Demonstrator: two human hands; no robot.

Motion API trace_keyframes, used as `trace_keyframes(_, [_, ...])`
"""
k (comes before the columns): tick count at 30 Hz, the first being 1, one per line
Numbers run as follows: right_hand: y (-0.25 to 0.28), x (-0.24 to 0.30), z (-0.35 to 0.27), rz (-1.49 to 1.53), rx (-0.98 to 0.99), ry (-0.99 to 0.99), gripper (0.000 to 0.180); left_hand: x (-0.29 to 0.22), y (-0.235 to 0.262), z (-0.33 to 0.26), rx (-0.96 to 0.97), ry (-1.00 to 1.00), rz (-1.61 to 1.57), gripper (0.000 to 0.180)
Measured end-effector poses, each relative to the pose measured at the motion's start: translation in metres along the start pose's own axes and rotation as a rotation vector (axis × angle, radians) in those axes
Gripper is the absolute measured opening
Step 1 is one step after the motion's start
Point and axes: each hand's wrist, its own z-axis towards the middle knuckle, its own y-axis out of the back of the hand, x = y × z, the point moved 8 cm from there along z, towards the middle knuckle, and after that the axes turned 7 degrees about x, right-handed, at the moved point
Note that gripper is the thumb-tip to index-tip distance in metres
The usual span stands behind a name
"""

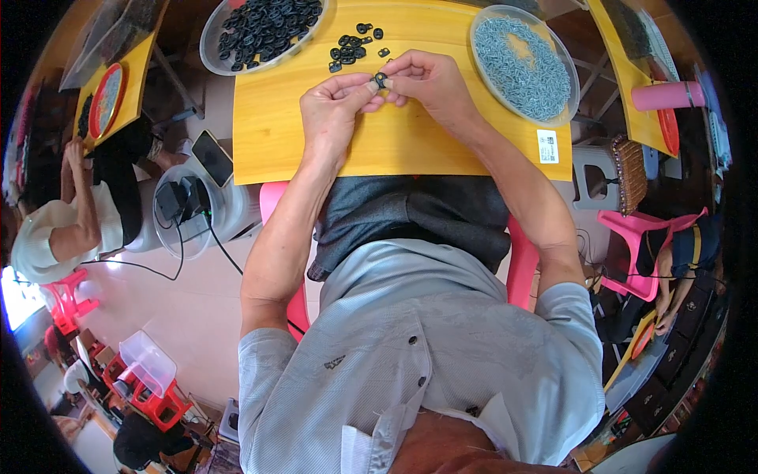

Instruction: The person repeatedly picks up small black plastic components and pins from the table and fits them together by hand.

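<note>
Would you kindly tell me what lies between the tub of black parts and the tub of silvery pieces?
The head view shows loose black parts on the yellow table, and the left hand and right hand holding another black part.

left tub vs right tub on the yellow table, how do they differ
The left tub holds chunky black parts; the right tub holds thin silvery pieces. The left tub's contents are heaped together, while the right tub's leave its middle partly bare. The picture's upper edge cuts off the left tub; the right tub shows whole. Both are round and see-through.
</note>
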Motion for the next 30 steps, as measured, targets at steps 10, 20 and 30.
trace_keyframes(10, [0.008, 0.000, -0.005, -0.036, 0.131, -0.146, 0.018, -0.010, -0.017, -0.005, 0.255, -0.174, 0.408, 0.025])
trace_keyframes(20, [0.003, -0.006, -0.009, -0.134, 0.253, -0.207, 0.021, -0.023, -0.040, -0.016, 0.367, -0.502, 0.970, 0.032])
trace_keyframes(30, [0.001, -0.015, -0.004, -0.085, 0.232, -0.221, 0.022, -0.026, -0.037, -0.018, 0.304, -0.603, 1.041, 0.021])
